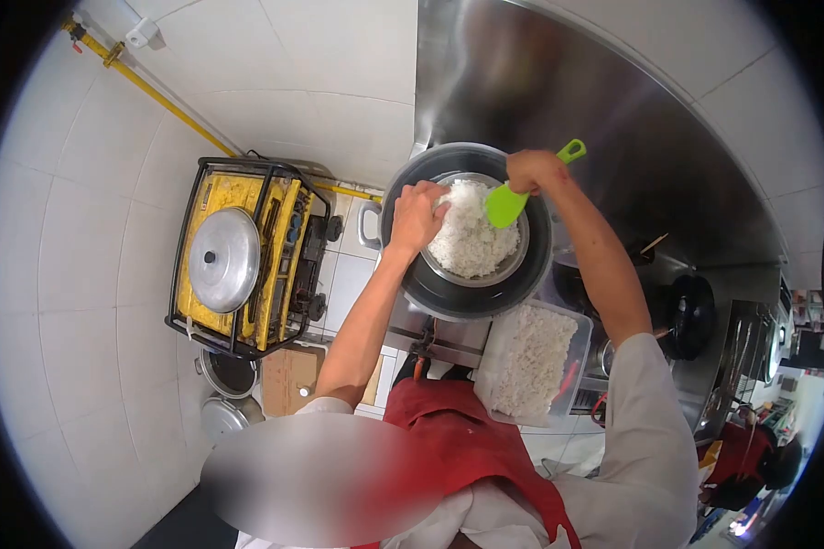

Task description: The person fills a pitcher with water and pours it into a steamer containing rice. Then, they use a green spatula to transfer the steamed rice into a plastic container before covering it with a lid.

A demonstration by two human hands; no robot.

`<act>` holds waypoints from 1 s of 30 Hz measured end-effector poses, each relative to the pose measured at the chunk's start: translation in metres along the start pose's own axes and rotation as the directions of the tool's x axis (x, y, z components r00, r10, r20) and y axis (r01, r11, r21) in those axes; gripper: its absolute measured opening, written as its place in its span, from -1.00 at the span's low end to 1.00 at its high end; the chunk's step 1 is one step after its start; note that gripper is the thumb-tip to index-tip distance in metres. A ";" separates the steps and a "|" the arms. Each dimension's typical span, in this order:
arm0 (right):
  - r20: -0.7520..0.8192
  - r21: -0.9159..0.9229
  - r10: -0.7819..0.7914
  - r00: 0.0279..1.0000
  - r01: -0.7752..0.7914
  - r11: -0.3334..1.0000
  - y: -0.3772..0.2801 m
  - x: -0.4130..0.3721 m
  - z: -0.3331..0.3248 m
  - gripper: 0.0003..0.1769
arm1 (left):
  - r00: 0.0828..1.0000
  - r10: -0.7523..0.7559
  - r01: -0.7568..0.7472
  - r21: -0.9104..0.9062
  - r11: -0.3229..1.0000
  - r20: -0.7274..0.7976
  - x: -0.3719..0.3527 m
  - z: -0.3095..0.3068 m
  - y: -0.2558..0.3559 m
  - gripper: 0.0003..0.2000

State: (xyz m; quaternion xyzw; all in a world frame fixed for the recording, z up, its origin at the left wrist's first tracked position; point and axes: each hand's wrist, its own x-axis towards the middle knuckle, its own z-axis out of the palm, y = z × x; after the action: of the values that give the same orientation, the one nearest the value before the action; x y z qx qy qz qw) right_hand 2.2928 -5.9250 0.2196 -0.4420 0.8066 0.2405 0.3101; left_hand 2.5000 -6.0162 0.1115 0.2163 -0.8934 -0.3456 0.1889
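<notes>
My right hand (pixel 536 172) is closed round the handle of a lime-green spatula (pixel 505 207), whose flat blade rests against the white rice (pixel 471 242). That rice fills a round metal bowl (pixel 523 247), which sits inside a large dark-lined pot (pixel 458 297). At the bowl's left rim, my left hand (pixel 417 218) has its fingers curled over the edge, with the fingertips close to the rice. A clear plastic tub (pixel 577 352) of more rice lies between the pot and my red apron, with a red-handled utensil (pixel 568 376) in it.
On the left stands a yellow generator (pixel 192 297) in a black frame, with a metal lid (pixel 222 259) on top. Below it are metal pots (pixel 224 416) and a cardboard box (pixel 288 375). Dark pans (pixel 691 316) sit at right. Another person (pixel 751 457) is at far right.
</notes>
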 end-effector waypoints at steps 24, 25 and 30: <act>-0.285 0.201 0.133 0.949 -0.077 0.977 -0.042 0.012 0.039 -0.66 | 0.956 -0.292 0.293 -0.062 0.954 0.029 0.010 0.017 -0.039 -0.83; -0.292 0.216 0.145 0.945 -0.083 0.973 -0.044 0.017 0.044 -0.66 | 0.961 -0.277 0.277 -0.048 0.960 0.015 0.011 0.017 -0.038 -0.83; -0.336 0.149 0.090 0.937 -0.041 0.988 -0.048 0.009 0.044 -0.68 | 0.967 -0.253 0.253 -0.038 0.967 -0.006 0.010 0.018 -0.037 -0.82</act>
State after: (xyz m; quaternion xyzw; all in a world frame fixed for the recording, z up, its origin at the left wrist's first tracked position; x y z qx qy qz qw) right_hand 2.3431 -5.9251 0.1773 -0.4269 0.8774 0.1131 0.1872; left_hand 2.4923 -6.0364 0.0755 0.3270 -0.8509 -0.3820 0.1521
